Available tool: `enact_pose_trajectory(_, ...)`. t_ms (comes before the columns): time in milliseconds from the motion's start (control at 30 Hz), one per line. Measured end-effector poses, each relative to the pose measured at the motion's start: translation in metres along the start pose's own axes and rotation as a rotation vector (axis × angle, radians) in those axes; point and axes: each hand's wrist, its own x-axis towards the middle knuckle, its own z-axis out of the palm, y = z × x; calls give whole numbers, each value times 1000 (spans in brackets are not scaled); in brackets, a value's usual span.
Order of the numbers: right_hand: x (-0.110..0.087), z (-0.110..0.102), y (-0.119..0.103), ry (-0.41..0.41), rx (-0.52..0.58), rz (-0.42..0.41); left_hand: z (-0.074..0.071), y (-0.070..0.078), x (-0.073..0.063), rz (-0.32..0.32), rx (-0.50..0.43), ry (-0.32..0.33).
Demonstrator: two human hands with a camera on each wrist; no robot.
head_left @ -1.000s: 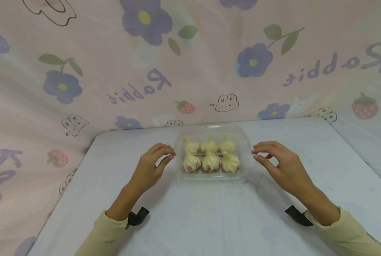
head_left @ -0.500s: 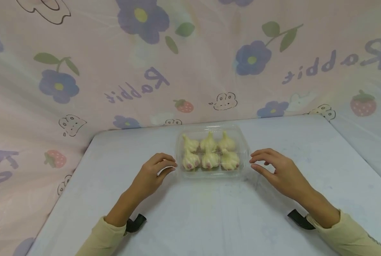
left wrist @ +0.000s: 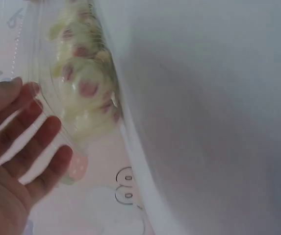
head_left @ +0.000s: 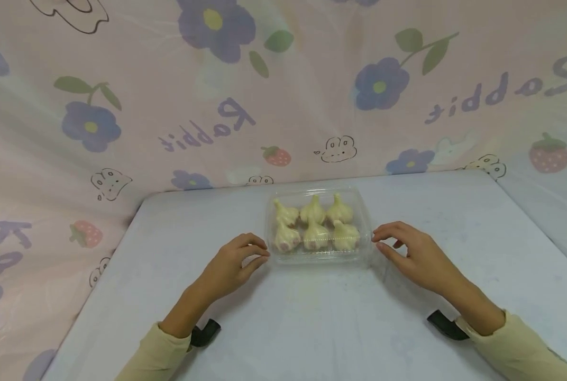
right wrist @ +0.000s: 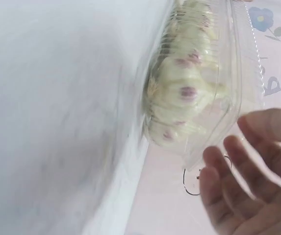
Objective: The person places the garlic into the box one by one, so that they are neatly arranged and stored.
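Note:
A clear plastic clamshell box [head_left: 319, 258] stands toward the far side of the table, holding several pale garlic bulbs [head_left: 316, 238] with purple patches, set in two rows. Its lid [right wrist: 252, 54] slants over the bulbs, the dotted front edge raised above the base in both wrist views. At the box's left side, my left hand [head_left: 231, 267] pinches the lid's edge between thumb and forefinger. My right hand [head_left: 419, 259] does the same on the right side, its other fingers spread below. The bulbs' lower parts are seen through the ribbed plastic wall.
A white-covered table [head_left: 307, 328] spreads out in front of the box. Behind it rises a pink curtain [head_left: 302, 95] printed with flowers, strawberries and rabbits. Black pieces [head_left: 206, 332] show at both sleeve cuffs.
Both hands have come down and nearer to me at the box's sides, and the lid's front edge has moved forward and down over the front garlic bulbs. The base has stayed in place.

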Motion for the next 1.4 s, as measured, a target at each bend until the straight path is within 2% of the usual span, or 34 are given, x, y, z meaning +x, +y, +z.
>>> enact_pose_trajectory(100,2,-1,-1,-71,45,128,1,3,3,-135,-90,-12)
enact_pose_trajectory(233,5,-3,-3,-198,107,255,4,6,8,-369,-262,-7)
enact_pose_trajectory(333,6,-1,-2,-255,139,289,5,8,10,-579,-393,13)
enact_pose_trajectory(433,7,0,-2,-267,163,301,8,10,13,-780,-536,24)
enact_pose_trajectory(500,7,1,-2,-269,191,313,10,12,15,-881,-643,25)
enact_pose_trajectory(567,7,2,-3,-274,221,321,12,13,17,-945,-733,17)
enact_pose_trajectory(700,7,4,-3,-278,266,351,14,12,17,-963,-839,-17)
enact_pose_trajectory(967,8,4,-2,-272,330,366,14,12,14,-946,-934,-56)
enact_pose_trajectory(1400,5,9,1,-273,403,383,20,14,12,-962,-981,78)
